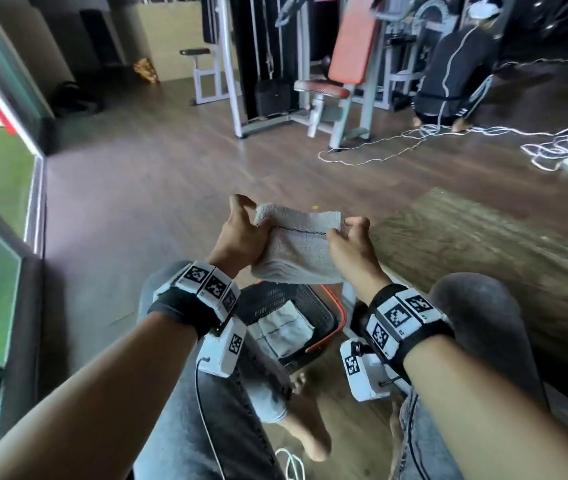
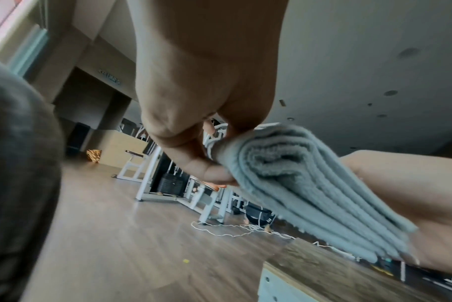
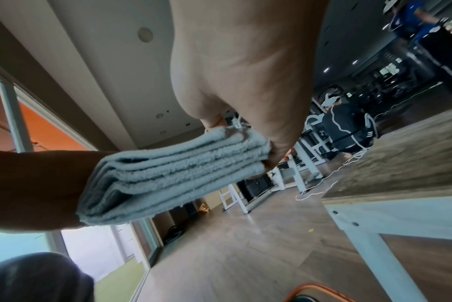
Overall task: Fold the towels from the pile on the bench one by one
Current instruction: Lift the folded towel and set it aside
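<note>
A white towel (image 1: 296, 249), folded into a thick small rectangle with a dark stitched line across it, is held up in the air between my knees. My left hand (image 1: 241, 230) pinches its left end and my right hand (image 1: 348, 237) pinches its right end. The left wrist view shows the stacked layers of the towel (image 2: 305, 183) edge-on, with the left hand's thumb (image 2: 214, 173) pressed under them. In the right wrist view the same layered towel (image 3: 173, 173) runs from my right hand toward the left forearm. Below sits a dark basket (image 1: 324, 313) with a folded towel (image 1: 284, 332) inside.
The wooden bench (image 1: 483, 244) runs along my right side. Grey-trousered knees (image 1: 476, 306) flank the basket, which has an orange handle (image 1: 336, 327). White cables (image 1: 552, 150) and a power strip lie on the floor; gym machines (image 1: 338, 81) and a crouching person (image 1: 455, 74) are beyond.
</note>
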Demonstrator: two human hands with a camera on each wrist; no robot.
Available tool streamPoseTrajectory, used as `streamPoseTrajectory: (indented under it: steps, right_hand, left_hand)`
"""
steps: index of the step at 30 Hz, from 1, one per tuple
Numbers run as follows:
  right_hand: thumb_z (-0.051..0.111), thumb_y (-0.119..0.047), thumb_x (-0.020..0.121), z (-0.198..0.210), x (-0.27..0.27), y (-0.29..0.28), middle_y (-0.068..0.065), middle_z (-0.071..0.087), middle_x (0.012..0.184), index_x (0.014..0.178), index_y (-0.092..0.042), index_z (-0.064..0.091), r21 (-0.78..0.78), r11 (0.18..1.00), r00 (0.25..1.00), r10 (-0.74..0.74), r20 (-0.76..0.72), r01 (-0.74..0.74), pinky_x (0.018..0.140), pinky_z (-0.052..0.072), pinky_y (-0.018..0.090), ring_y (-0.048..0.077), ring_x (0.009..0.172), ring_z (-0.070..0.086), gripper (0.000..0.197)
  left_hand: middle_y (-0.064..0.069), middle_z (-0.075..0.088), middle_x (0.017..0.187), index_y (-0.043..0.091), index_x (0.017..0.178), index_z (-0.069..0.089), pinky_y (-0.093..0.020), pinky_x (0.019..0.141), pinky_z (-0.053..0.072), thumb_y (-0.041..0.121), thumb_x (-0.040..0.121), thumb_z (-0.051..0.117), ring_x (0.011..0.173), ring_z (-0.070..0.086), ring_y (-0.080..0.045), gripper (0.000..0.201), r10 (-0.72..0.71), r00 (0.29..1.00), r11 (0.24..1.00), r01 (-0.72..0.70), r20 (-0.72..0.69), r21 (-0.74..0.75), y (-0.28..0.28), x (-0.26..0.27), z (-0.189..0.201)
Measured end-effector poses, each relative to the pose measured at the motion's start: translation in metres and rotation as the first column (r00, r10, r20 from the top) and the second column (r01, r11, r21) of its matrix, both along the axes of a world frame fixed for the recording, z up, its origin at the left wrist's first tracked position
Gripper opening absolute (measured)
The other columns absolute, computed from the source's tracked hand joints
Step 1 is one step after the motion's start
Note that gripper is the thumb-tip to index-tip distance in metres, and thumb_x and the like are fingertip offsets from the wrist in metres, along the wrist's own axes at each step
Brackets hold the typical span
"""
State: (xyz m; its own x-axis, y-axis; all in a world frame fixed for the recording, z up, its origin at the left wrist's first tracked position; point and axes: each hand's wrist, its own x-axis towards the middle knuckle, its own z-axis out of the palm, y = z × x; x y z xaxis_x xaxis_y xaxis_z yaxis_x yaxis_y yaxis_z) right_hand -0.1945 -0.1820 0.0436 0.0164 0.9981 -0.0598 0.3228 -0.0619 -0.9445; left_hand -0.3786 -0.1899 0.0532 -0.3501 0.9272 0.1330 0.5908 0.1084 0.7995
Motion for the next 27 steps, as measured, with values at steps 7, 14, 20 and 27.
streamPoseTrajectory:
  steps: [7,14,20,27]
  right_hand:
    - [0.044,-0.016,0.095,-0.031,-0.037,0.010,0.002,0.045,0.090,0.114,-0.022,0.031,-0.053,0.975,0.972,0.221,0.083,-0.217,0.060,0.038,0.033,0.019,0.069,0.047,0.023]
    - [0.045,-0.025,0.091,-0.086,-0.075,0.031,-0.001,0.060,0.108,0.108,-0.026,0.054,-0.264,0.915,0.895,0.370,0.249,-0.305,0.092,0.049,0.038,0.024,0.102,0.058,0.019]
    - [0.044,-0.022,0.094,-0.159,-0.102,0.068,-0.001,0.055,0.094,0.099,-0.024,0.053,-0.430,0.827,0.817,0.504,0.282,-0.362,0.077,0.042,0.033,0.024,0.093,0.055,0.010]
    - [0.043,-0.020,0.096,-0.268,-0.132,0.106,0.001,0.053,0.082,0.079,-0.020,0.051,-0.613,0.653,0.600,0.725,0.338,-0.444,0.060,0.034,0.028,0.019,0.078,0.049,0.018]
  left_hand:
    - [0.002,0.058,0.066,0.021,0.086,0.065,-0.020,0.050,0.038,0.020,0.091,0.060,0.056,0.050,-0.016,0.007,0.024,1.000,0.979,-0.019,0.019,-0.201,-0.010,-0.040,-0.036]
    - [-0.004,0.054,0.069,0.006,0.094,0.070,-0.026,0.053,0.045,0.022,0.092,0.061,0.054,0.046,-0.014,0.018,0.111,0.974,0.911,-0.019,0.200,-0.412,-0.021,-0.060,-0.105]
    - [-0.004,0.054,0.061,-0.005,0.093,0.071,-0.024,0.047,0.041,0.017,0.093,0.061,0.050,0.046,-0.013,0.024,0.216,0.931,0.857,-0.036,0.294,-0.515,-0.004,-0.076,-0.183]
    - [0.004,0.052,0.062,0.020,0.064,0.055,-0.025,0.055,0.042,0.016,0.093,0.053,0.053,0.047,-0.008,0.029,0.287,0.933,0.699,-0.049,0.216,-0.714,0.005,-0.087,-0.284]
